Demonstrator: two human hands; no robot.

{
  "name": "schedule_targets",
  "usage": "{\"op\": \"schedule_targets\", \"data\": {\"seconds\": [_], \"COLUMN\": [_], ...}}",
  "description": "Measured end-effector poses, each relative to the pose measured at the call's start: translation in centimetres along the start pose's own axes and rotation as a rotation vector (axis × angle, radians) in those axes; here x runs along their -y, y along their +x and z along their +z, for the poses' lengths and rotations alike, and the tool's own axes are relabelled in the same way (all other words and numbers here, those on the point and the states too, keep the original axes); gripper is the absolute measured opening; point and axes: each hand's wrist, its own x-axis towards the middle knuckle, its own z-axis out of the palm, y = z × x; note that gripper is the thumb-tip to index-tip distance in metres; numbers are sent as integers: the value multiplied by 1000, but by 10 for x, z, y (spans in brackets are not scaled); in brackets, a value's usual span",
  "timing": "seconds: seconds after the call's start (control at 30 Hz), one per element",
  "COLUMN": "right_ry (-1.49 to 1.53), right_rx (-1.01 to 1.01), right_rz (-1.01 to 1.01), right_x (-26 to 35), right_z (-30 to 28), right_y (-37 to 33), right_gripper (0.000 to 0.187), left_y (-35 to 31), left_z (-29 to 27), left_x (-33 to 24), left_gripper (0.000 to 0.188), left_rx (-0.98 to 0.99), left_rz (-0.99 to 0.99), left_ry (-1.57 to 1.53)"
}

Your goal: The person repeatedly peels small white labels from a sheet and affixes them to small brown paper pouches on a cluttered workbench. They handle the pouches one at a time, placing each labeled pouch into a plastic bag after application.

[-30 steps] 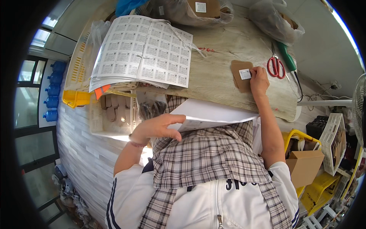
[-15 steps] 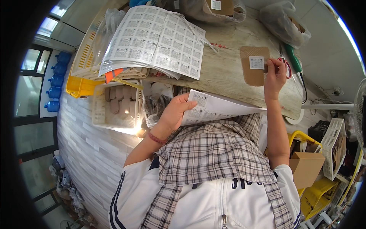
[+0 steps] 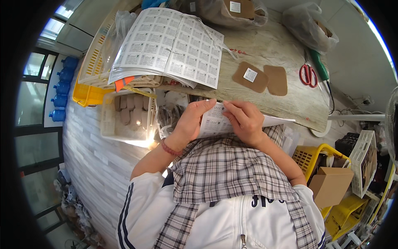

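Observation:
My left hand (image 3: 192, 118) grips the left end of a sheet of white stickers (image 3: 214, 116) in front of my apron, its thumb on top. My right hand (image 3: 247, 120) is bent over the same sheet, thumb and forefinger pinched at its upper edge. Whether a single sticker has come loose between those fingertips I cannot make out. On the table just beyond lie two brown rounded pads. The left pad (image 3: 258, 84) is tilted and bears a white sticker (image 3: 250, 74); the plain right pad (image 3: 277, 81) touches or slightly overlaps it.
A thick stack of sticker sheets (image 3: 166, 45) rests at the table's left, over a basket. Red-handled scissors (image 3: 308, 75) and a green-handled tool (image 3: 318, 64) lie at the right. Plastic bags (image 3: 311, 27) stand behind. Below left is a white crate (image 3: 128, 118) of brown pads.
My right hand has left the stickered pad and come back to the sheet. That pad now lies further left and tilted, and a plain pad shows beside it.

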Motion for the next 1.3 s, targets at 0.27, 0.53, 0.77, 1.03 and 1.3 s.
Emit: {"op": "schedule_targets", "data": {"seconds": [0.27,0.53,0.77,1.03,1.3], "right_ry": [50,138,331,377,387], "right_rx": [-105,-165,-53,-62,-54], "right_rz": [-69,-88,35,64,-23], "right_x": [0,-3,-13,-21,-23], "right_z": [6,12,-5,8,10], "right_y": [-8,-2,-9,-13,-13], "right_gripper": [26,18,17,21,18], "left_y": [12,27,32,39,54], "left_z": [-1,-14,-3,5,-3], "left_x": [-4,-2,-42,-38,-47], "left_gripper": [27,29,43,20,14], "left_rx": [-103,-167,31,-31,79], "left_rz": [-76,-202,-320,-425,-541], "left_ry": [68,39,526,440,745]}}
